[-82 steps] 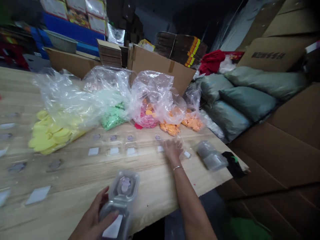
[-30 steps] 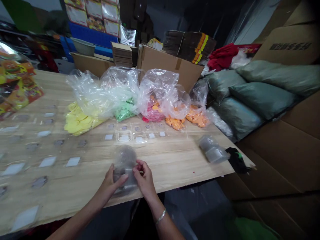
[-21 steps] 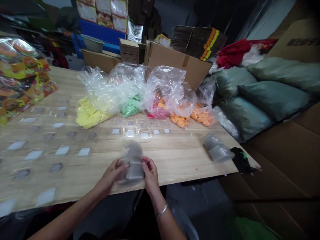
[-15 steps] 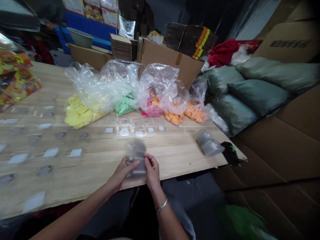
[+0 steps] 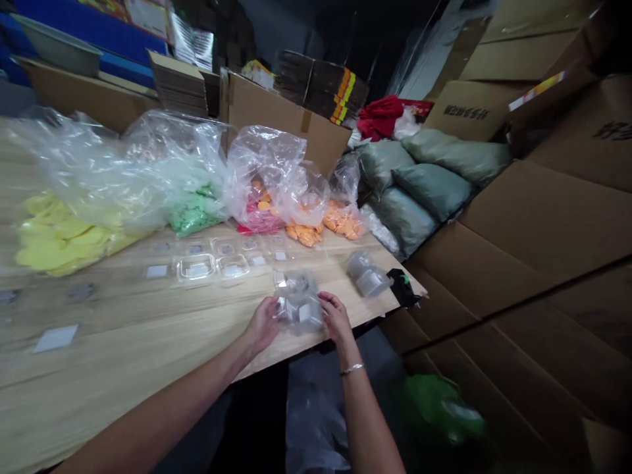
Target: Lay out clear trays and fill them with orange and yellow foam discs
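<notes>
Between my two hands is a stack of clear plastic blister shells (image 5: 299, 304), held low over the front of the wooden table (image 5: 197, 316). My left hand (image 5: 263, 322) is closed on the stack's left edge. On the opposite edge, the fingers of my right hand (image 5: 336, 317) pinch it; a silvery bracelet circles that wrist. Another pile of clear shells (image 5: 368, 274) lies to the right. Beyond my hands, flat clear blister trays (image 5: 196, 266) with white and grey pieces in them lie in rows.
Plastic bags hold yellow pieces (image 5: 64, 240), green pieces (image 5: 193, 209), pink pieces (image 5: 259, 220) and orange pieces (image 5: 340, 220). A black item (image 5: 403, 288) sits at the table's right corner. Cardboard boxes (image 5: 548, 224) and stuffed grey-green sacks (image 5: 434, 181) stand to the right.
The view has swung to the right. My hands have moved apart, from gripping the stack close together to holding its opposite sides, and the stack now looks broader.
</notes>
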### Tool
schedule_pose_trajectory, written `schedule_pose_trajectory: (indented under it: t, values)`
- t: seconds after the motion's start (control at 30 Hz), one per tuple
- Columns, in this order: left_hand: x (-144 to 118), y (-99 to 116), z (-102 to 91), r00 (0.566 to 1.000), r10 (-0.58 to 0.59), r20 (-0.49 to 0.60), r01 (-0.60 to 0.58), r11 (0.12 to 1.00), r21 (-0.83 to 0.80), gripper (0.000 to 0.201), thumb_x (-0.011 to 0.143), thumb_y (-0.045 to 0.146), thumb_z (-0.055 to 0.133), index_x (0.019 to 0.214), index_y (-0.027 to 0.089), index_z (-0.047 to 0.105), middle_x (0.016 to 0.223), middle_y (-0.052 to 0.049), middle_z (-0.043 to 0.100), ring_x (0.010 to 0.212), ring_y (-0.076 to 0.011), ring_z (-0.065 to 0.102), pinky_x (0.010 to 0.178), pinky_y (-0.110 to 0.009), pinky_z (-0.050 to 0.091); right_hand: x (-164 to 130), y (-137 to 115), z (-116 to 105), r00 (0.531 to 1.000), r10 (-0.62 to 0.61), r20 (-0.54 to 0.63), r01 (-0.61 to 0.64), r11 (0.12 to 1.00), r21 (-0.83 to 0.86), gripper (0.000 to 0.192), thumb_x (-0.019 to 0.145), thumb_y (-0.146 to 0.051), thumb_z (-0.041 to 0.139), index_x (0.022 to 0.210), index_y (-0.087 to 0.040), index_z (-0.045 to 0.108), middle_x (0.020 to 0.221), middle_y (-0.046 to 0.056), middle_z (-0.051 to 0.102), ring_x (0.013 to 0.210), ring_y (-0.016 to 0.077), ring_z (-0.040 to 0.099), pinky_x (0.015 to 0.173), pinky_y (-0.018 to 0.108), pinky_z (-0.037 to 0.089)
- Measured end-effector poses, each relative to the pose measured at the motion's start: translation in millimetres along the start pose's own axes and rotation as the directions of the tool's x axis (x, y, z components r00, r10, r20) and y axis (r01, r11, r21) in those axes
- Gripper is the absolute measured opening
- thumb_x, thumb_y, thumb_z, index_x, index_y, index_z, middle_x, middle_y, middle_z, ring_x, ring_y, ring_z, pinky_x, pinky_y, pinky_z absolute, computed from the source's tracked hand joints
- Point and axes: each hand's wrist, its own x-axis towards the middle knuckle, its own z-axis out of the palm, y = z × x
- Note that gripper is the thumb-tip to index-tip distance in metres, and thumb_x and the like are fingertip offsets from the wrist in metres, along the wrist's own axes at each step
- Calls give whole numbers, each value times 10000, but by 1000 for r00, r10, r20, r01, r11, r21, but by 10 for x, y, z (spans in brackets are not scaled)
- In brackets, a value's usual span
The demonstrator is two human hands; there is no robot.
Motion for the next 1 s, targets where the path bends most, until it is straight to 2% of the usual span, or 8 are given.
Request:
schedule_pose_trajectory:
  t: [0.07, 0.2, 0.37, 0.47, 0.57, 0.7, 0.9, 1.0]
  values:
    - [-22, -4, -13, 999, 28, -31, -26, 998, 50, 260, 691, 405, 619, 813, 178, 587, 771, -43, 628, 694, -187, 601, 701, -331, 501, -50, -26, 6, 993, -115, -25, 107, 968, -227, 570, 714, -552, 641, 1119, -151, 617, 1174, 148, 646, 1005, 258, 624, 824, 370, 515]
    - [-227, 152, -188, 977, 138, -162, -91, 960, 264, 518, 618, 440, 761, 1034, 166, 620, 889, -72, 660, 802, -237, 624, 705, -331, 459, -141, -46, 63, 942, -311, 131, 323, 725, -608, 596, 759, -436, 652, 1292, -187, 559, 1334, 148, 547, 1200, 279, 551, 994, 386, 460]
    - [-694, 634, -750, 850, 397, -346, -128, 793, 595, 684, 498, 448, 856, 1076, 152, 641, 1027, -121, 628, 1073, -339, 549, 924, -393, 386, 85, -180, -119, 954, -297, 50, 219, 573, -789, 385, 834, -283, 488, 1162, -151, 640, 1163, 172, 641, 1070, 304, 609, 933, 420, 472]
    - [-831, 749, -932, 814, 438, -382, -33, 691, 722, 787, 519, 560, 812, 1137, 113, 617, 1025, -149, 630, 1082, -371, 561, 913, -418, 399, -5, -350, 19, 888, -457, 56, 338, 563, -754, 347, 815, -278, 544, 1100, -122, 665, 1215, 212, 617, 1205, 346, 524, 1043, 488, 384]
    - [-832, 650, -832, 878, 320, -357, -26, 774, 633, 874, 534, 623, 780, 1197, 92, 575, 966, -143, 653, 966, -345, 626, 774, -386, 454, -420, -403, 530, 849, -434, 302, 524, 769, -366, 409, 818, -395, 645, 1161, -172, 638, 1228, 156, 629, 1183, 303, 554, 1013, 451, 432]
    - [-853, 516, -671, 934, 223, -281, -47, 853, 519, 792, 622, 627, 723, 1195, 106, 554, 992, -145, 698, 899, -290, 672, 700, -340, 483, -958, -194, 1229, 782, -121, 612, 126, 991, 34, 551, 775, -459, 733, 1251, -237, 568, 1242, 97, 620, 1017, 230, 644, 790, 346, 538]
    - [-1044, 706, -1046, 879, 307, -366, -59, 829, 556, 854, 511, 531, 815, 1203, 110, 545, 956, -120, 675, 899, -285, 649, 720, -345, 480, -1046, 44, 1627, 656, -12, 755, -197, 963, 186, 581, 667, -424, 823, 1159, -211, 601, 1011, 30, 629, 771, 137, 633, 627, 250, 516]
    - [-1179, 863, -1216, 884, 257, -391, -15, 851, 526, 664, 612, 575, 708, 1123, 163, 601, 1065, -121, 668, 1032, -291, 623, 734, -342, 490, -998, 118, 1771, 655, 29, 755, -246, 953, 178, 597, 644, -471, 822, 1126, -188, 611, 944, 22, 612, 709, 118, 604, 568, 227, 492]
